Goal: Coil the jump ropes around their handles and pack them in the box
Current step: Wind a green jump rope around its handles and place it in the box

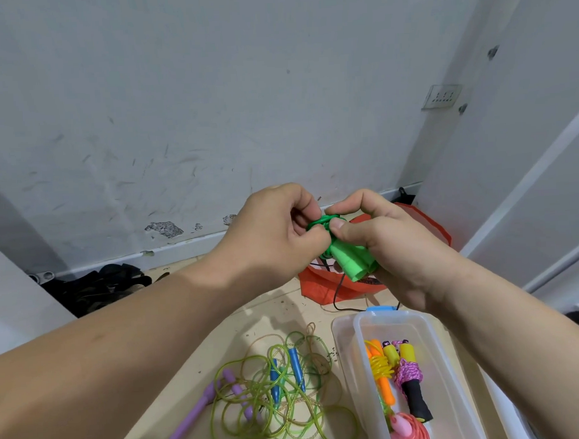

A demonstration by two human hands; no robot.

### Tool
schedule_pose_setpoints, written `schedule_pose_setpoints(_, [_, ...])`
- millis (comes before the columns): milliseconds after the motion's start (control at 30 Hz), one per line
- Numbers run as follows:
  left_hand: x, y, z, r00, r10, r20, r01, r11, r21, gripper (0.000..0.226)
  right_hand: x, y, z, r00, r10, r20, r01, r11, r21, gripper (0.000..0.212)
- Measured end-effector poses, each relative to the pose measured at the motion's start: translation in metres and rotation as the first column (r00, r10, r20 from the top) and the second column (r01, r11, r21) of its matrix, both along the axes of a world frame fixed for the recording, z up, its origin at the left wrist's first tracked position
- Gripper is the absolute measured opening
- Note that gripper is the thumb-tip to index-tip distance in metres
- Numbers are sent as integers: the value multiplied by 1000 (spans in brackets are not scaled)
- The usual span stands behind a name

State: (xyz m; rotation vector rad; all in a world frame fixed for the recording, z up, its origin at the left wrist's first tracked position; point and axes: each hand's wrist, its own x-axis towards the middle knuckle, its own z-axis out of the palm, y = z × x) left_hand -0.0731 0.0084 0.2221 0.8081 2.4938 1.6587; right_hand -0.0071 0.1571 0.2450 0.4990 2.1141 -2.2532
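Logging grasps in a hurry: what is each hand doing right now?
Left hand: pinches the green plastic jump rope coiled above its handles.
Right hand: grips the paired green cylindrical handles, thumb on the coil.

Honestly, nothing readable here. The closest thing is the wall plate [442,96] in the upper right of the frame. It has a few tiny dark marks, way too small to make out. The orange bag [321,286] right of centre shows what might be dark print near its lower edge, but it's mostly covered and blurry, so no letters or numbers there either.
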Motion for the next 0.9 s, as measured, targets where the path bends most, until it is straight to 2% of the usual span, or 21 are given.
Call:
schedule_pose_setpoints(200, [-2, 6, -7, 996, 85, 4, -85, 996, 27, 9, -1, -1, -4, 1000, -9, -5, 9, 999, 44, 22])
schedule_pose_setpoints(367, [4, 13, -12, 987, 159, -34, -158, 987, 37, 14, 0, 1, -6, 1000, -8, -27, 10, 995, 99, 29])
schedule_pose_setpoints(467, [4, 13, -16, 996, 90, -17, -89, 995, 35, 26, 2, 4, -7, 999, 18, -30, -12, 982, 189, 31])
schedule_pose_setpoints(533, [3, 13, -17, 997, 38, -60, -37, 999, 30, 30, 3, 7, -7, 999, 15, -39, -6, 975, 221, 31])
schedule_pose_setpoints(700, [0, 10, -14, 993, 29, -114, -23, 998, 59, 19, -2, 12, -9, 996, -79, -52, 84, 993, 89, 24])
schedule_pose_setpoints(900, [0, 8, -16, 991, 33, -128, -27, 999, 45, 18, 3, 8, -13, 999, 24, -39, -15, 974, 225, 43])
